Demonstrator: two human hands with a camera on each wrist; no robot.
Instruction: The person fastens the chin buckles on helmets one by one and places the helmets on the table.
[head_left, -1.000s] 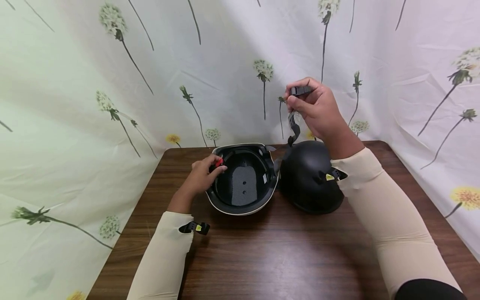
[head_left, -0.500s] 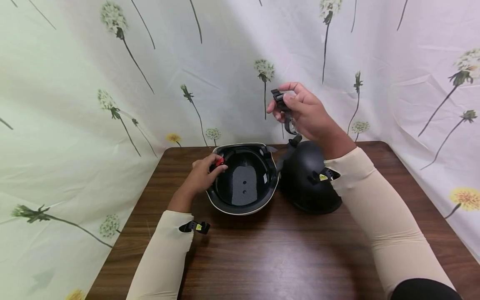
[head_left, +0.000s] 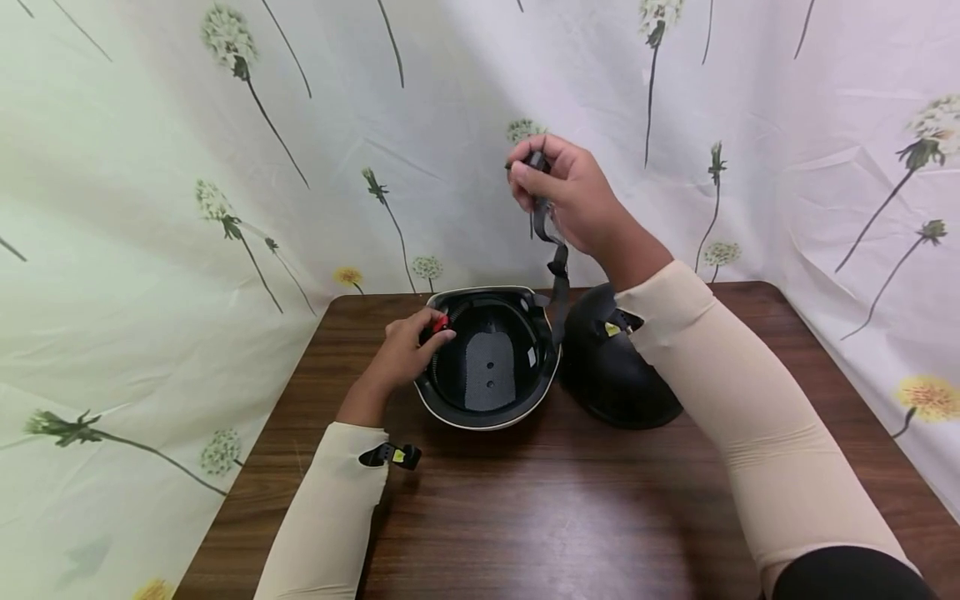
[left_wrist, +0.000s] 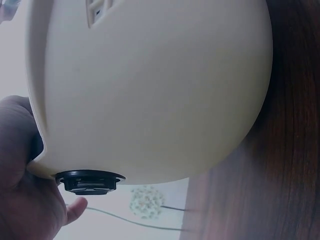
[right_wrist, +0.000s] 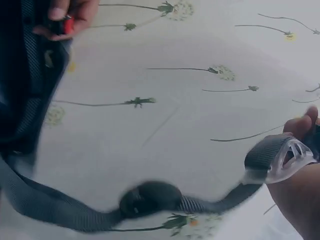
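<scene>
A helmet lies upside down on the table, its black inside facing up; the left wrist view shows its cream outer shell with a round black fitting. At its left rim my left hand pinches a small red-and-black buckle part. My right hand is raised above the helmet's right side, pinching a black buckle end between thumb and fingers. From it a black strap hangs down to the helmet's right rim. A clear plastic piece sits on the strap beside that hand.
A black domed shell sits right of the helmet, close beside it and partly behind my right forearm. The brown wooden table ends at a flower-printed curtain. Each sleeve has a wrist camera poking out.
My right hand has moved left, dipping and then rising, with the buckle end in its fingers. The strap below it now hangs straighter. My left hand and the helmet have stayed in place.
</scene>
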